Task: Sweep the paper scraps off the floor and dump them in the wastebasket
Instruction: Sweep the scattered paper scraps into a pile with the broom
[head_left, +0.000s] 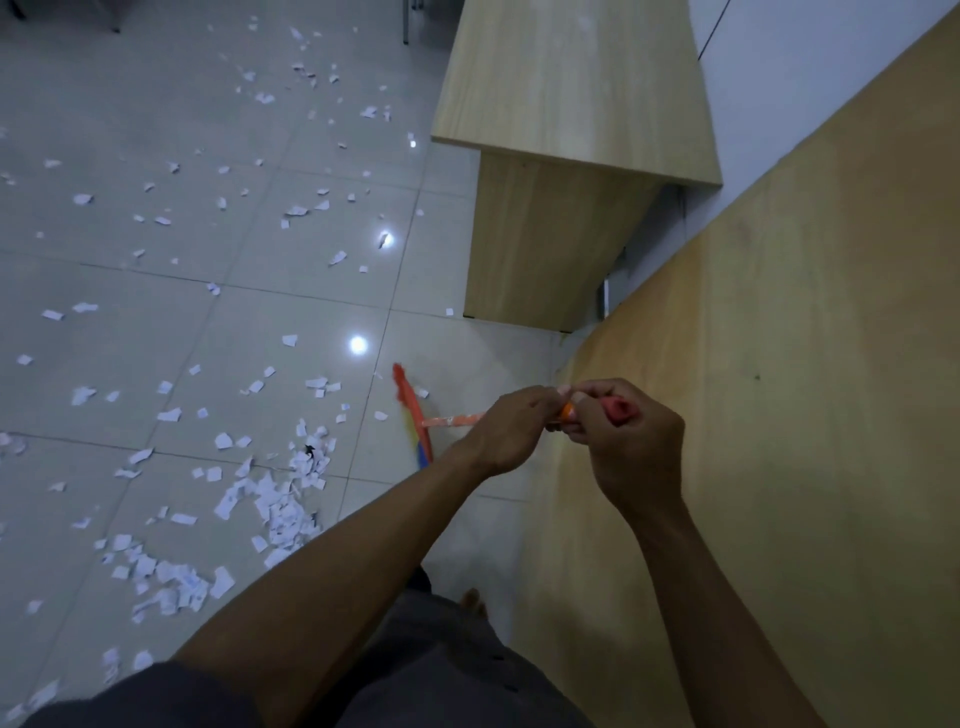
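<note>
Both of my hands grip the orange handle of a broom. My left hand holds it lower down, and my right hand closes over its red top end. The broom head, red with yellow and blue bristles, rests on the grey tile floor just ahead of my hands. White paper scraps lie scattered across the tiles on the left. A thicker pile of them sits close to my left forearm. No wastebasket is in view.
A light wooden cabinet stands ahead on the right. A wooden panel wall runs along the right side. Dark chair or table legs show at the top edge. My bare foot is visible below my arms.
</note>
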